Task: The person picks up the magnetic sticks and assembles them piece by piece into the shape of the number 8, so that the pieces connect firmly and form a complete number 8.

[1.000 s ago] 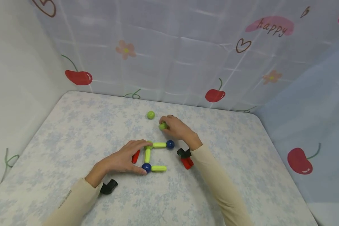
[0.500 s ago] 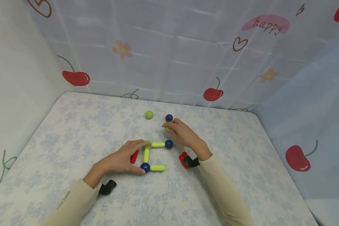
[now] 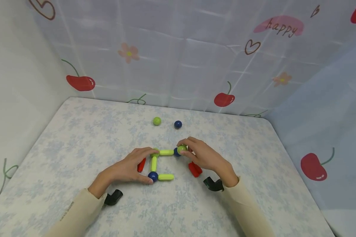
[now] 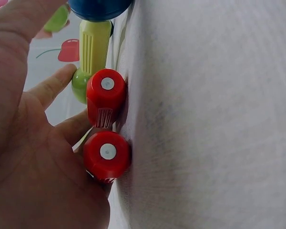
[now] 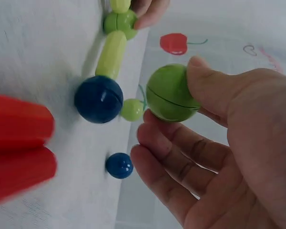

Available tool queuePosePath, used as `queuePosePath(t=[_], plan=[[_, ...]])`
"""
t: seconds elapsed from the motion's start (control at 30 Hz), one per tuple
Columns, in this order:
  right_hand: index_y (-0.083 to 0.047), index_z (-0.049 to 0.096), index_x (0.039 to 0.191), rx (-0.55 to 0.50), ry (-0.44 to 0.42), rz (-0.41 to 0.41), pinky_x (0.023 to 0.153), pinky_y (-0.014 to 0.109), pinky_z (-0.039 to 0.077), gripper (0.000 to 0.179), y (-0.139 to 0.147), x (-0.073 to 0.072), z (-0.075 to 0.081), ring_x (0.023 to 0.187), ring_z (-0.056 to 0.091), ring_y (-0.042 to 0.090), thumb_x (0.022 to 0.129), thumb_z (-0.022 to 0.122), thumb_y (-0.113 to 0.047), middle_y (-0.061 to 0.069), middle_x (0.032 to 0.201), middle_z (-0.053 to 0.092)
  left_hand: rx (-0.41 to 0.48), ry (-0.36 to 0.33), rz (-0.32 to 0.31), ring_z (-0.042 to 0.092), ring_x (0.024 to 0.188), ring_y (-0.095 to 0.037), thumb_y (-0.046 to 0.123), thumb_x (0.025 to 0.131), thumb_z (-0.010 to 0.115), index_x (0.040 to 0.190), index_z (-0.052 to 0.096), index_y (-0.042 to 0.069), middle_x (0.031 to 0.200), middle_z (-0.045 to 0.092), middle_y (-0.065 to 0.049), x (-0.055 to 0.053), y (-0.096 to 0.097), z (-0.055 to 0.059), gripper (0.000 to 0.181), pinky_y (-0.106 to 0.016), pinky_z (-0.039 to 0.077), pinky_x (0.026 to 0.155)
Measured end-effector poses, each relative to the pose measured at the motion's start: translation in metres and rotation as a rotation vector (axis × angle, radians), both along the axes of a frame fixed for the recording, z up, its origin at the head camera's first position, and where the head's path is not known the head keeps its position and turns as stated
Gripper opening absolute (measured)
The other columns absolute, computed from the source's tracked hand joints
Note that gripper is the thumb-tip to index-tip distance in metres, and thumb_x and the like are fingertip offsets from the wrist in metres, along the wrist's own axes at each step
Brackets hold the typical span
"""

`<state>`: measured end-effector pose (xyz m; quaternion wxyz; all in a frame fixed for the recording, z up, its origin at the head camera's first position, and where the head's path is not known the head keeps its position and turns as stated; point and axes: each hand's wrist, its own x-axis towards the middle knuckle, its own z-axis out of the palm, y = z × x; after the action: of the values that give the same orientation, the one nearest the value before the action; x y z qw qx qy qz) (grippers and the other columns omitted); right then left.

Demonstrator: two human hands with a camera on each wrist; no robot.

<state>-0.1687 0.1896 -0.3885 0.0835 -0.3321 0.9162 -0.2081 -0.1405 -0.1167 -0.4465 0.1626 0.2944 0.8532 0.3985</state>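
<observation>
Three yellow-green rods and balls make an angular shape on the table: a far rod [image 3: 166,152], a side rod [image 3: 153,164] and a near rod [image 3: 166,177]. My left hand [image 3: 130,166] spans its left side, fingertips at the green corner ball [image 5: 117,24], thumb at the blue corner ball [image 3: 153,176]. Two red rods [image 4: 107,155] lie beside that palm. Between thumb and fingers my right hand [image 3: 206,154] pinches a green ball [image 5: 169,93]. It overlaps the blue ball [image 5: 99,99] at the far rod's end in the head view.
Farther back on the patterned table [image 3: 86,131] lie a loose green ball [image 3: 157,121] and a loose blue ball [image 3: 178,124]. A pair of red rods [image 3: 195,169] lies under the right hand's near side. A printed curtain [image 3: 172,65] borders the back.
My right hand has brought the green ball nearer, from the back to beside the far rod's blue end ball. The loose blue ball is uncovered. The left hand keeps its place.
</observation>
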Motion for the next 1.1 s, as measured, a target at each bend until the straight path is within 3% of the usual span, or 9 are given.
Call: queuePosePath(t=[0.2, 0.4, 0.83, 1.1], plan=[[-0.014, 0.062, 0.128, 0.027, -0.074, 0.047, 0.075, 0.026, 0.050, 0.030, 0.002, 0.020, -0.007, 0.084, 0.055, 0.012, 0.101, 0.062, -0.025, -0.004, 0.105, 0.060, -0.007, -0.010, 0.006, 0.026, 0.146, -0.034, 0.052, 0.075, 0.085, 0.153, 0.037, 0.028, 0.161, 0.031, -0.006, 0.000, 0.000, 0.001, 0.095, -0.067, 0.029, 0.110], [-0.017, 0.065, 0.122, 0.066, -0.136, 0.081, 0.073, 0.024, 0.048, 0.026, 0.000, 0.029, -0.011, 0.082, 0.057, 0.015, 0.098, 0.067, -0.025, -0.009, 0.100, 0.058, -0.010, -0.015, 0.013, 0.026, 0.146, -0.033, 0.053, 0.074, 0.085, 0.153, 0.037, 0.029, 0.161, 0.031, -0.004, 0.000, -0.001, 0.001, 0.095, -0.066, 0.029, 0.111], [-0.015, 0.066, 0.121, 0.111, -0.133, 0.119, 0.071, 0.022, 0.046, 0.031, -0.006, 0.036, -0.013, 0.082, 0.058, 0.014, 0.093, 0.074, -0.025, -0.009, 0.100, 0.059, -0.021, -0.006, 0.012, 0.024, 0.148, -0.035, 0.052, 0.075, 0.085, 0.153, 0.036, 0.030, 0.161, 0.030, -0.005, 0.000, 0.000, 0.002, 0.095, -0.067, 0.028, 0.111], [-0.015, 0.065, 0.125, 0.094, -0.141, 0.056, 0.081, 0.029, 0.053, 0.033, 0.002, 0.033, -0.005, 0.094, 0.064, 0.015, 0.095, 0.071, -0.028, -0.002, 0.110, 0.066, -0.025, -0.008, 0.014, 0.025, 0.148, -0.034, 0.053, 0.074, 0.085, 0.153, 0.036, 0.029, 0.161, 0.029, -0.004, 0.001, 0.000, 0.001, 0.096, -0.067, 0.029, 0.111]])
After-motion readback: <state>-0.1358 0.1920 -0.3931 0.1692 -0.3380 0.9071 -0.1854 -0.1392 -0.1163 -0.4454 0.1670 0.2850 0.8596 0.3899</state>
